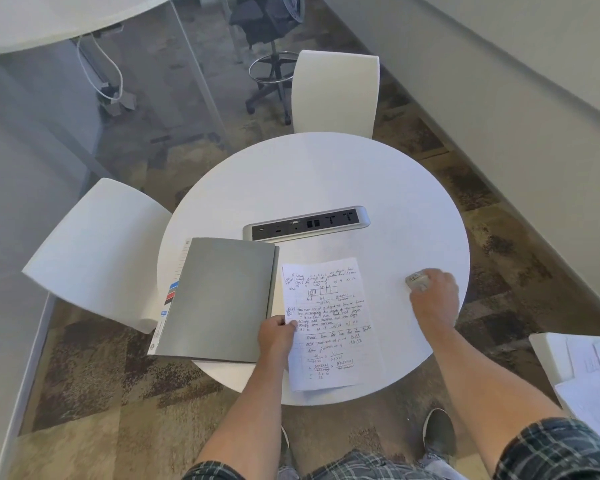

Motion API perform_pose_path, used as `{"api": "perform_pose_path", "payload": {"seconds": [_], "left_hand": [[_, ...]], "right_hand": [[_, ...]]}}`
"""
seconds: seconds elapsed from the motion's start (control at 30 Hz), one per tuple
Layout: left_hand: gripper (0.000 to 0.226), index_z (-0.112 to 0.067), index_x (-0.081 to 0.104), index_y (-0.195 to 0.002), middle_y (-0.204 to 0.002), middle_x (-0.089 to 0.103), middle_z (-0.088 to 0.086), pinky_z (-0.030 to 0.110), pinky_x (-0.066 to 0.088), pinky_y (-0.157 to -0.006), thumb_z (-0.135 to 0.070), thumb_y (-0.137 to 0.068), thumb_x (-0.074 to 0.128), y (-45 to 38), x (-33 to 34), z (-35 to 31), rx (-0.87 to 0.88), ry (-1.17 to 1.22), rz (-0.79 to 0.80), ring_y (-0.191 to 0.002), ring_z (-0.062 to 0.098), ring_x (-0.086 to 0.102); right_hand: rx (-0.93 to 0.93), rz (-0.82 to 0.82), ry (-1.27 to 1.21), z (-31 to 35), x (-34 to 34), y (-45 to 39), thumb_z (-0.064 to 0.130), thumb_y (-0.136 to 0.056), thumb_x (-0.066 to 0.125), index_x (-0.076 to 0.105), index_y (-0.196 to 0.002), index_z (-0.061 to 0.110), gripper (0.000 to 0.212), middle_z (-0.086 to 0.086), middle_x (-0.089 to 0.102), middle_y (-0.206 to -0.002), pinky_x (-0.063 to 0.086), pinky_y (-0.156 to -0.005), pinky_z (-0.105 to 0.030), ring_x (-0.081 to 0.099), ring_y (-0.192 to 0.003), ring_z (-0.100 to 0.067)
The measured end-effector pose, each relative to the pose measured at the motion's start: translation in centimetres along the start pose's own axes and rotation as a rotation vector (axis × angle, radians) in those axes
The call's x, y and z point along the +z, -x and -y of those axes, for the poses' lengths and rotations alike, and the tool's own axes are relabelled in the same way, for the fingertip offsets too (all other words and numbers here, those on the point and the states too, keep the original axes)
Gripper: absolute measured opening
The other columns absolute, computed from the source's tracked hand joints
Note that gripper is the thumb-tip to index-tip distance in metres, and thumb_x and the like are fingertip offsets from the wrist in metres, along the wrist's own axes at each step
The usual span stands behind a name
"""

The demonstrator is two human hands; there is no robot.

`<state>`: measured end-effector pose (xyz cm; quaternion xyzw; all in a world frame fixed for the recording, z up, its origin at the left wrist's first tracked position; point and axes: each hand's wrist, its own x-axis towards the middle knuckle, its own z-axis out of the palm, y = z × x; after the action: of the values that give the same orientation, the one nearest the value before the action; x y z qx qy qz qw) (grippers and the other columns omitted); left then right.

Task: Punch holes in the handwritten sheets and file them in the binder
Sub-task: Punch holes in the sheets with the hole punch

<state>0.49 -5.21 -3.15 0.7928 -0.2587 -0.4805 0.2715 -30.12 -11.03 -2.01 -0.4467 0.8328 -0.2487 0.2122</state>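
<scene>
A handwritten sheet (333, 327) lies on the round white table (326, 174), near its front edge. My left hand (277, 336) pinches the sheet's left edge with thumb and fingers. Just left of the sheet lies a grey binder (219, 299), closed, with coloured index tabs sticking out on its left side. My right hand (433, 297) rests on the table to the right of the sheet, fingers wrapped over a small silvery hole punch (417, 280), of which only the left end shows.
A silver power and socket strip (305, 223) is set into the table behind the binder. White chairs stand at the left (94, 258) and the far side (336, 91). A stack of loose sheets (589, 382) lies on a white surface at the right edge.
</scene>
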Motion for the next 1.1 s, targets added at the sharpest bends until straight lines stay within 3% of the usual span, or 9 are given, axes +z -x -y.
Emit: {"api": "perform_pose_path", "payload": {"seconds": [0.07,0.13,0.23,0.4,0.63,0.8,0.93,1.0,1.1], "left_hand": [[0.01,-0.011,0.071,-0.085,-0.088,0.076,0.005,0.036,0.058,-0.077,-0.007,-0.093,0.067,0.0,-0.1,-0.1,0.004,-0.01,-0.006,-0.082,0.025,0.071],[0.013,-0.012,0.072,-0.087,-0.088,0.075,0.003,0.03,0.055,-0.073,-0.005,-0.093,0.063,-0.1,-0.1,0.0,0.006,-0.011,-0.015,-0.081,0.022,0.07],[0.026,-0.017,0.072,-0.081,-0.085,0.075,0.001,0.027,0.053,-0.067,0.002,-0.091,0.056,0.0,-0.3,0.0,0.002,-0.022,-0.027,-0.077,0.018,0.068],[0.034,-0.016,0.073,-0.077,-0.084,0.076,0.003,0.027,0.053,-0.062,0.007,-0.086,0.049,-0.1,-0.5,-0.1,-0.025,-0.011,-0.006,-0.073,0.019,0.068],[0.031,-0.013,0.07,-0.079,-0.087,0.076,0.007,0.029,0.052,-0.062,0.007,-0.085,0.048,-0.2,-0.5,0.1,-0.041,0.01,0.007,-0.074,0.023,0.068],[0.028,-0.009,0.071,-0.079,-0.085,0.076,0.008,0.029,0.051,-0.059,0.007,-0.083,0.048,-0.2,-0.5,0.1,-0.036,0.025,0.016,-0.074,0.025,0.068],[0.027,-0.009,0.068,-0.075,-0.081,0.075,0.007,0.031,0.053,-0.063,0.006,-0.081,0.047,0.0,-0.3,-0.2,-0.029,0.07,0.007,-0.072,0.023,0.066],[0.024,-0.008,0.069,-0.075,-0.082,0.076,0.007,0.033,0.053,-0.065,0.003,-0.08,0.049,0.1,0.0,-0.6,-0.003,0.094,0.014,-0.073,0.024,0.068],[0.02,-0.007,0.072,-0.08,-0.084,0.078,0.006,0.035,0.056,-0.067,0.0,-0.077,0.053,0.6,0.7,-1.8,0.048,0.148,0.061,-0.074,0.022,0.07]], "right_hand": [[0.009,0.018,0.146,-0.6,-0.7,-0.9,0.016,-0.091,0.065,0.056,-0.142,0.017,0.052,-0.011,0.054,-0.144,0.048,-0.104,-0.049,0.054,-0.128,-0.034],[0.013,0.12,0.232,-1.0,-1.0,-1.5,0.023,-0.097,0.061,0.044,-0.153,0.019,0.059,-0.009,0.049,-0.152,0.046,-0.106,-0.051,0.051,-0.134,-0.035],[0.011,0.25,0.253,-1.2,-0.8,-1.7,0.021,-0.101,0.05,0.041,-0.154,0.023,0.055,-0.006,0.049,-0.154,0.048,-0.103,-0.05,0.051,-0.135,-0.035],[0.013,0.29,0.29,-1.6,-0.4,-1.2,0.016,-0.098,0.05,0.033,-0.159,0.027,0.065,-0.004,0.035,-0.165,0.05,-0.104,-0.053,0.044,-0.143,-0.035],[0.005,0.237,0.282,-1.5,-0.4,-1.0,0.013,-0.094,0.054,0.043,-0.153,0.027,0.062,-0.007,0.052,-0.149,0.058,-0.09,-0.05,0.059,-0.124,-0.035],[0.011,0.231,0.272,-1.2,-0.4,-0.8,0.012,-0.092,0.055,0.047,-0.148,0.027,0.059,-0.007,0.058,-0.142,0.055,-0.088,-0.044,0.062,-0.118,-0.035],[-0.053,0.145,0.368,-0.7,0.2,0.4,0.018,-0.091,0.062,0.043,-0.152,0.019,0.064,-0.013,0.047,-0.152,0.046,-0.104,-0.048,0.051,-0.132,-0.037],[-0.174,0.089,0.277,-0.4,1.1,1.2,0.026,-0.092,0.069,0.047,-0.148,0.017,0.061,-0.011,0.05,-0.151,0.043,-0.109,-0.049,0.051,-0.134,-0.034],[-0.233,0.421,-0.042,1.7,2.2,3.0,0.042,-0.093,0.071,0.06,-0.137,0.024,0.049,0.004,0.068,-0.129,0.056,-0.094,-0.038,0.068,-0.109,-0.016]]}}
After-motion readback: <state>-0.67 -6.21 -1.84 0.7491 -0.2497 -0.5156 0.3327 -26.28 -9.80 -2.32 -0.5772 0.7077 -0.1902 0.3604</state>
